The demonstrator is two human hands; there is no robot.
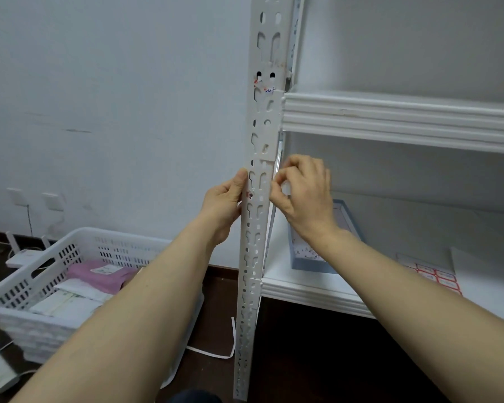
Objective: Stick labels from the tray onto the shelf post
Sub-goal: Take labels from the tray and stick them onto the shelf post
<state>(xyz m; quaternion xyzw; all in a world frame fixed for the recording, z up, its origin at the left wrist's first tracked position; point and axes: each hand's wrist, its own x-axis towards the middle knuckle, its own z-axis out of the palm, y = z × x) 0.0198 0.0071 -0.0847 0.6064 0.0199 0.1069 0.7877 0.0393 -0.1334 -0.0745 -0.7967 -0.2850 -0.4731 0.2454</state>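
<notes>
One view alone is supplied, taken from the wearer's head through a wide-angle lens. It is directed forward and downward. The shelf post [259, 199] is seen from near, upright at frame centre, and the floor [303, 359] is caught along the lower edge.

The white perforated metal shelf post [259, 216] down the middle of the frame carries a repeating pattern of paired keyhole slots and small round holes. Red and blue pen scrawls [266, 89] mark it at upper centre, and a small red smudge [249, 194] sits on its left edge mid-frame. The ribbed shelf edge [390, 117] at right is white too, and the painted wall [114, 97] is pale blue-grey. At lower left, a white slotted plastic basket [41, 274] holds a pink packet [99, 276]. At lower right, a light blue tray [312, 264] is speckled inside, and a white label sheet [437, 277] bears red-bordered rectangles
</notes>
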